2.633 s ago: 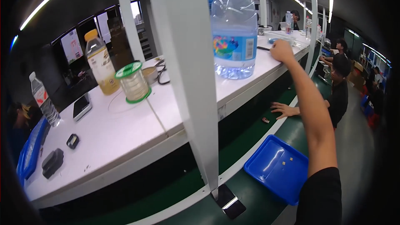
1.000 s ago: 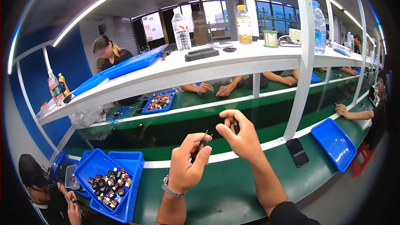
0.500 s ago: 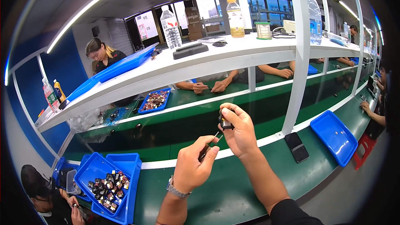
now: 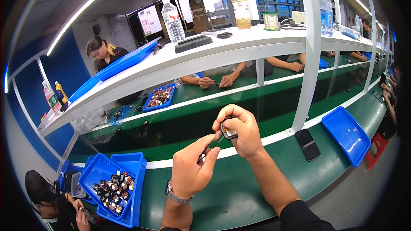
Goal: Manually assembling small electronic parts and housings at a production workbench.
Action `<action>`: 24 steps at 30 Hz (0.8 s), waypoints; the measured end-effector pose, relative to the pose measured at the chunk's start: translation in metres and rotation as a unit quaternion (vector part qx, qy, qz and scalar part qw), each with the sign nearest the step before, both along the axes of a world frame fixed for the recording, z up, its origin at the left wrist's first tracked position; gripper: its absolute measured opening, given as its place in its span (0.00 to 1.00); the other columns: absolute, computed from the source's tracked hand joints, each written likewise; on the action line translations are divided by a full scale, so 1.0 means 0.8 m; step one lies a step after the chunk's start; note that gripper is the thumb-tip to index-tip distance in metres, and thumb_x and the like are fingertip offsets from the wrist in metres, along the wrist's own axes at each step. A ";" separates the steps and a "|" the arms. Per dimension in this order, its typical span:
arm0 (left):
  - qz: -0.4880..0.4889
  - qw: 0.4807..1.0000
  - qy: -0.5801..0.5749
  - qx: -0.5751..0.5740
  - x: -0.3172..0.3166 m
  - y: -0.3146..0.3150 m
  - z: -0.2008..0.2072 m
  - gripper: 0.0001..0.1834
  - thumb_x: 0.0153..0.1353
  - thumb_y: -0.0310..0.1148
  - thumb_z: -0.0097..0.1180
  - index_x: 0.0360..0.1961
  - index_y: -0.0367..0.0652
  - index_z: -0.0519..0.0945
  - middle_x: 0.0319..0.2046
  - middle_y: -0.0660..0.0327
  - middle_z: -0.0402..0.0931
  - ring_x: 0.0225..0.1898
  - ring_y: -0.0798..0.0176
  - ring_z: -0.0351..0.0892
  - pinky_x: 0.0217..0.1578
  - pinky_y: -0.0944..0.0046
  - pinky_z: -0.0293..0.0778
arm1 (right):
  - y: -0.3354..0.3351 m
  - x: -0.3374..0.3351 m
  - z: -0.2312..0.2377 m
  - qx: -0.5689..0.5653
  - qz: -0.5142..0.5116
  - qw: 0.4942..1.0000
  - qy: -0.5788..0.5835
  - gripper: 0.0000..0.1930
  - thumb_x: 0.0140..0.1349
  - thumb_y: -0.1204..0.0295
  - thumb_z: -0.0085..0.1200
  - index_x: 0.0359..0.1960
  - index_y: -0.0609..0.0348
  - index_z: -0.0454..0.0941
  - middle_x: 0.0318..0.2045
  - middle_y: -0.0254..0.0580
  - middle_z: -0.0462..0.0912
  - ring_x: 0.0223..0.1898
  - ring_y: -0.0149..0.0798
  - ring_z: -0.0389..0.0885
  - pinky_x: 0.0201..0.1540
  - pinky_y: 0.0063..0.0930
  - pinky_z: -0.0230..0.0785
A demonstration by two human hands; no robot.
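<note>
My right hand [image 4: 242,134] is closed around a small black electronic part [image 4: 230,134] with a pale block inside it. The fingers cover much of the part, so its full shape is hidden. In my left hand [image 4: 192,169] are slim metal tweezers [image 4: 217,143], pinched between thumb and fingers. Their tips reach up to the lower left edge of the part, though I cannot tell whether they grip anything. Both hands are raised over the near edge of the green belt [image 4: 162,139].
At lower left, stacked blue trays [image 4: 140,175] hold many small black parts. A phone [image 4: 307,144] and another blue tray [image 4: 346,137] lie on the green bench at right. A white post [image 4: 309,60] and raised white shelf [image 4: 257,38] stand ahead. Co-workers sit around the line.
The tweezers have come up against the part, their tips now at its edge. The part has turned in my right hand, showing its pale inside. My left hand has shifted slightly left.
</note>
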State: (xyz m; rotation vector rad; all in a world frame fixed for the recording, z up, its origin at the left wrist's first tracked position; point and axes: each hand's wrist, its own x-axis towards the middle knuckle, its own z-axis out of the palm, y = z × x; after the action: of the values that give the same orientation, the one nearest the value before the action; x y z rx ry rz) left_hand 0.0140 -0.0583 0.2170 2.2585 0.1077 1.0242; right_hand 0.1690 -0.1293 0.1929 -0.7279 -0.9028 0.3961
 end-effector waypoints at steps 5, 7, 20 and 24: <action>-0.019 1.000 0.016 0.003 0.001 0.004 -0.005 0.14 0.61 0.24 0.62 0.49 0.35 0.83 0.21 0.63 0.76 0.20 0.75 0.67 0.24 0.71 0.64 | -0.002 -0.005 0.003 0.013 0.026 0.999 -0.014 0.11 0.70 0.69 0.47 0.35 0.65 0.75 0.33 0.42 0.75 0.29 0.33 0.80 0.30 0.25 0.76; -0.015 0.999 0.030 0.021 -0.001 0.003 -0.004 0.14 0.61 0.25 0.62 0.48 0.35 0.84 0.21 0.62 0.76 0.20 0.73 0.68 0.24 0.70 0.64 | -0.003 -0.007 0.006 0.026 0.041 0.999 -0.007 0.13 0.71 0.67 0.47 0.35 0.66 0.75 0.34 0.42 0.74 0.29 0.33 0.80 0.30 0.26 0.76; 0.021 0.997 0.036 0.068 0.001 0.010 -0.007 0.13 0.62 0.30 0.63 0.47 0.38 0.84 0.27 0.53 0.83 0.20 0.58 0.78 0.23 0.63 0.71 | -0.006 0.004 0.003 0.006 0.040 0.999 0.009 0.07 0.55 0.84 0.43 0.35 0.62 0.67 0.32 0.38 0.71 0.29 0.29 0.75 0.32 0.23 0.71; 0.037 0.996 0.018 0.073 -0.001 0.005 -0.004 0.13 0.61 0.27 0.63 0.47 0.38 0.84 0.27 0.54 0.82 0.21 0.61 0.77 0.24 0.64 0.70 | -0.007 0.003 0.003 0.020 -0.007 0.999 -0.039 0.10 0.52 0.86 0.42 0.35 0.61 0.64 0.31 0.37 0.70 0.28 0.27 0.71 0.31 0.23 0.70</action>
State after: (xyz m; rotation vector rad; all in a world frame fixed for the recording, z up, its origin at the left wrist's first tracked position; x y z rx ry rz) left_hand 0.0130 -0.0544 0.2141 2.4213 0.1381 1.0604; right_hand 0.1717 -0.1350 0.1952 -0.7168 -0.9756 0.3397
